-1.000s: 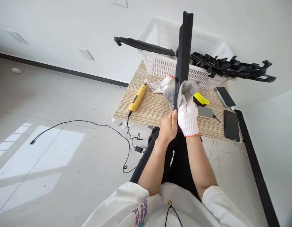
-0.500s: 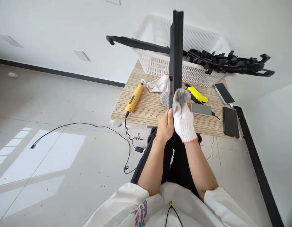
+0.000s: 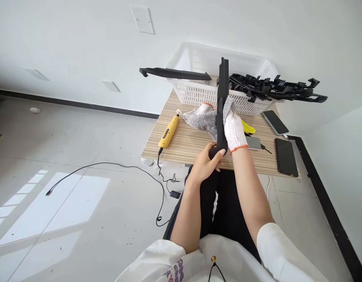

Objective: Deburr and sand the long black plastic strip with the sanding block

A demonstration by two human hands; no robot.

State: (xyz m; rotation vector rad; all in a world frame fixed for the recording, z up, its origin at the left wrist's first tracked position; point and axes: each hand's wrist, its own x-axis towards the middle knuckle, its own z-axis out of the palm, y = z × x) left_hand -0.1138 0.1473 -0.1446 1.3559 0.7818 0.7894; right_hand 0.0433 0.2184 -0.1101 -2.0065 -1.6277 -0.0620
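- Below, my left grip [image 3: 204, 162] is clamped on the black strip [image 3: 223, 84].
- Higher, my gloved right grip [image 3: 235, 131] touches it; closure, I can't tell.
- Leftward lies a yellow tool [image 3: 169, 132].

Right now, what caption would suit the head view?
Bare left hand holding a black part, gloved right hand against it, before a white basket.

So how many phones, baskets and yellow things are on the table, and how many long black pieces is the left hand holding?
Phones (upper phone, lower phone): 2
Basket: 1
Yellow things (corded tool, partly hidden one): 2
Black piece in left hand: 1
Total: 6
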